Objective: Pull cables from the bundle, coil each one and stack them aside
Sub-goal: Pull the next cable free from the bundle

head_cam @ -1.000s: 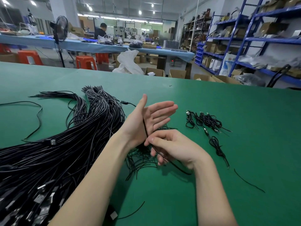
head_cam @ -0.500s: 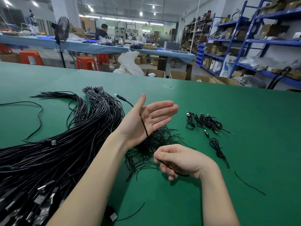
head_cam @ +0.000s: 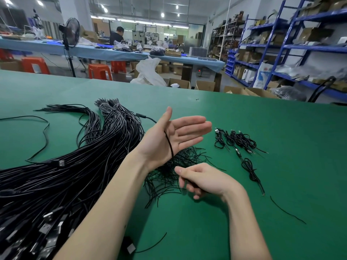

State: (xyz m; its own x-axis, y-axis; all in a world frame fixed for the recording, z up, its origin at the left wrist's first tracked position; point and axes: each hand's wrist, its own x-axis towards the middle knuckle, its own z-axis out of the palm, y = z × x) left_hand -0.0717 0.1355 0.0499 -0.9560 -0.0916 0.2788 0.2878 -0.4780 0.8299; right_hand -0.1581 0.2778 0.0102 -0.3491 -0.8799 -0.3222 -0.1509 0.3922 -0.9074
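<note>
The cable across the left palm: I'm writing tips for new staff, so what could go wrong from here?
1. The left hand is flat, so the cable crossing it may slip off.
2. The right hand works just above loose ties, which could snag.
3. The trailing end lies by the bundle and may tangle.

Beyond the green counter (head_cam: 281, 128) stand orange stools (head_cam: 99, 71), a black pedestal fan (head_cam: 71, 34), cardboard boxes (head_cam: 204, 85), a white plastic bag (head_cam: 148, 74) and blue shelving racks (head_cam: 293, 45).
</note>
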